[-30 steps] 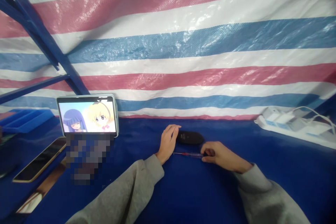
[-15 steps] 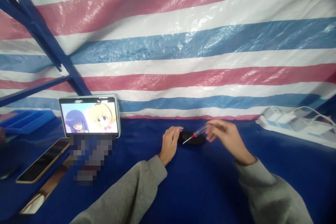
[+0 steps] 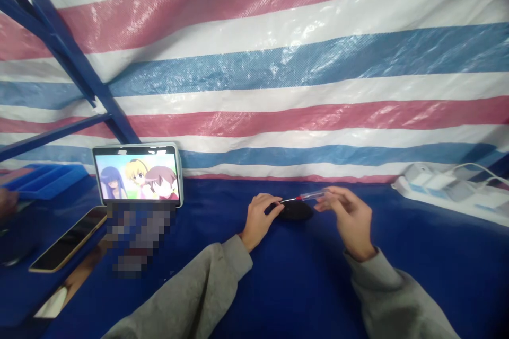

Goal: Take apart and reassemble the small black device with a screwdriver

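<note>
A black oval object (image 3: pixel 297 211) lies on the blue table. My left hand (image 3: pixel 259 218) is at its left end, thumb and fingers bent around that end and close to the screwdriver's tip. My right hand (image 3: pixel 350 215) pinches the clear handle of a screwdriver (image 3: pixel 312 195) that has a red collar. The screwdriver lies nearly level above the black object, its metal shaft pointing left to the fingertips of my left hand. Whether the tip touches anything is too small to tell.
A tablet (image 3: pixel 139 175) playing a cartoon stands at the left. Nearer lies a phone (image 3: pixel 67 241). A blue tray (image 3: pixel 51 183) and part of another person's hand (image 3: pixel 8 201) are far left. A white power strip (image 3: pixel 457 193) with plugs sits at the right.
The screwdriver has swung from slanting down onto the black object to nearly level, its tip now at my left fingertips. My left thumb has come across the object's left end.
</note>
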{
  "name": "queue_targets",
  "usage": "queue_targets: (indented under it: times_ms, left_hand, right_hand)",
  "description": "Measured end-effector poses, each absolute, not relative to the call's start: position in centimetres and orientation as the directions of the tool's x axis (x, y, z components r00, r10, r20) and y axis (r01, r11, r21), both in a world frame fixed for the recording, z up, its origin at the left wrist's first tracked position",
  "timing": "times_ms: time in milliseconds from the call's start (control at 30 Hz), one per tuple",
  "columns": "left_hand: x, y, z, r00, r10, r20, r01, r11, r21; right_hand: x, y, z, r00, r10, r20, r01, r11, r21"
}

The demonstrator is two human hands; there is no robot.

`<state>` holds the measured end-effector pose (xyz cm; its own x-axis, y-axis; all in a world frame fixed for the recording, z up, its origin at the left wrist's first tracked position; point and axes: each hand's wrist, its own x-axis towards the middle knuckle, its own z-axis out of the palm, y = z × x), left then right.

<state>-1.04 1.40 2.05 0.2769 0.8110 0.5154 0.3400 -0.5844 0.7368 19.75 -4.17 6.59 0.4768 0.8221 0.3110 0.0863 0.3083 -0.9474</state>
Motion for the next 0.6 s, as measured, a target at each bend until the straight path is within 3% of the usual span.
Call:
queue_targets:
  times_ms: [600]
  left_hand:
    - [-1.1,1.54,1.68,0.287,0.786,0.548,0.309,-0.617,0.723]
  right_hand:
    - [19.54,-4.3,6.5,0.455,0.827,0.332,0.1,0.323,-0.941]
